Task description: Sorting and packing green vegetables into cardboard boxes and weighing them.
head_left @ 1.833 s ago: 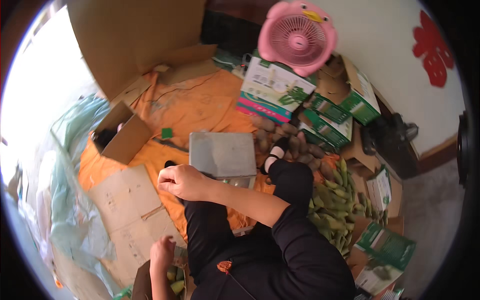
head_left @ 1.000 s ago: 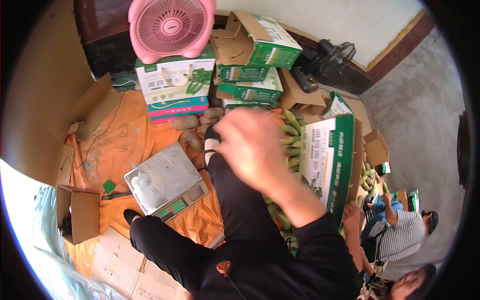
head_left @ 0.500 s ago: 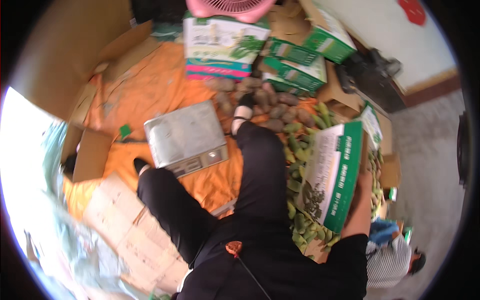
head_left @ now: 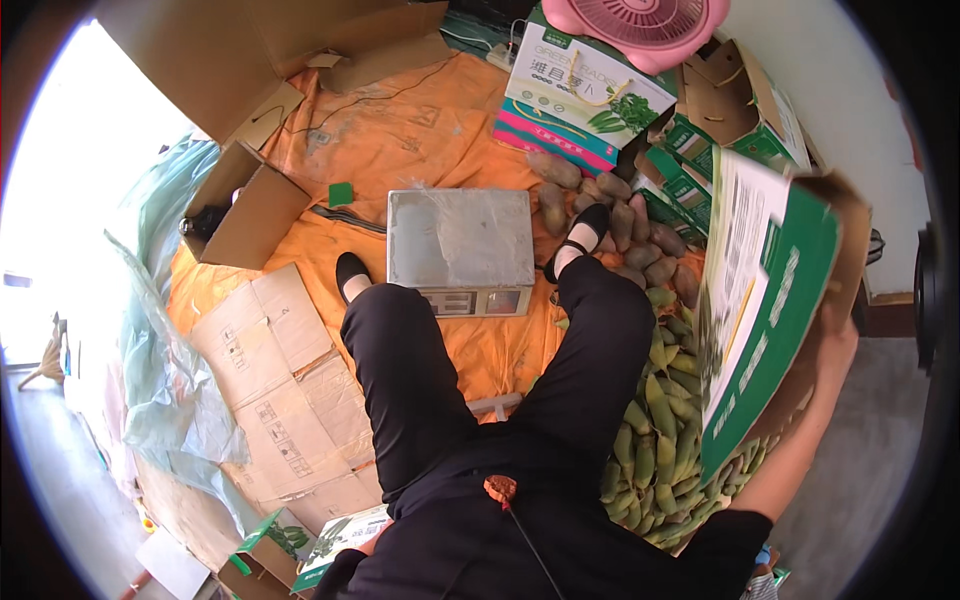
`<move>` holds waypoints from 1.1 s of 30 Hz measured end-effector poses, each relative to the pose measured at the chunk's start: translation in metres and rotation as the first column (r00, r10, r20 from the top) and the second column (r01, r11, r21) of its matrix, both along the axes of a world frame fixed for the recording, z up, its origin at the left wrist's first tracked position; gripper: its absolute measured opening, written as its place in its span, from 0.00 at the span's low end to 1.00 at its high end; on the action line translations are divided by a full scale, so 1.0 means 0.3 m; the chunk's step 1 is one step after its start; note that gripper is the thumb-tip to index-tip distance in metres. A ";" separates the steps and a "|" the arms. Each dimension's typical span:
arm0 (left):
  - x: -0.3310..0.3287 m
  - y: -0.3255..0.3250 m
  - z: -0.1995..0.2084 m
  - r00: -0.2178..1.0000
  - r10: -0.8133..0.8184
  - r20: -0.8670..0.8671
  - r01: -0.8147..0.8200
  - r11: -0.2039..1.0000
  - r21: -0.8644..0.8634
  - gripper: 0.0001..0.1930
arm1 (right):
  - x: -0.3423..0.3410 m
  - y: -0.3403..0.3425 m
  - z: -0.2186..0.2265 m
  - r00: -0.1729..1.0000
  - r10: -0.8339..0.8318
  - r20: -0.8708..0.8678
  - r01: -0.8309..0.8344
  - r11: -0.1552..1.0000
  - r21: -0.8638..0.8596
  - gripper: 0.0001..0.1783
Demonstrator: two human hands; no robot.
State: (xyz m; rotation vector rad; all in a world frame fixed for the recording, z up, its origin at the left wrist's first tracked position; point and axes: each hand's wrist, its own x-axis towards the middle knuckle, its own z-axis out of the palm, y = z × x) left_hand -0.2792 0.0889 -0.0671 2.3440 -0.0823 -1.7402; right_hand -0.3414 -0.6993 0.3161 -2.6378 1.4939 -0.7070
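Observation:
My right hand (head_left: 838, 345) holds a green-and-white cardboard box (head_left: 765, 330) at its far side, tilted up on the right; its fingers are mostly hidden behind the board. Beneath this box lies a heap of green radishes (head_left: 655, 455). At the lower left, a sliver of my left hand (head_left: 374, 543) shows beside a second green-and-white box (head_left: 340, 545); the fingers are hidden. A metal-topped scale (head_left: 460, 240) stands on the orange sheet (head_left: 375, 130) between my feet. Brownish-red tubers (head_left: 660, 270) lie around my right shoe.
A pink fan (head_left: 640, 25) sits on an upright white box (head_left: 590, 90). More green cartons (head_left: 685, 165) are stacked behind the tubers. Flattened cardboard (head_left: 285, 400) and crumpled clear plastic (head_left: 165, 350) lie on the left, near an open brown box (head_left: 245, 210).
My view has turned, so the scene sits farther right. The box in my right hand has swung upward, showing its brown inside. A second green-and-white box has come into view at lower left.

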 end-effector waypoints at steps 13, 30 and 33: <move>0.710 -0.267 0.147 0.241 0.935 0.262 -0.395 0.341 -0.853 0.09 | 1.063 0.229 -0.057 0.642 0.457 0.616 -0.594 0.804 0.023 0.24; 0.779 -1.179 0.855 0.519 0.260 0.814 0.707 0.404 -0.580 0.24 | 1.066 0.799 -0.898 0.575 -0.660 0.484 -0.549 0.127 0.826 0.14; 0.833 -1.250 0.784 0.497 0.084 0.864 0.679 0.582 -0.447 0.32 | 1.017 0.847 -0.888 0.598 -0.707 0.378 -0.512 0.025 0.859 0.13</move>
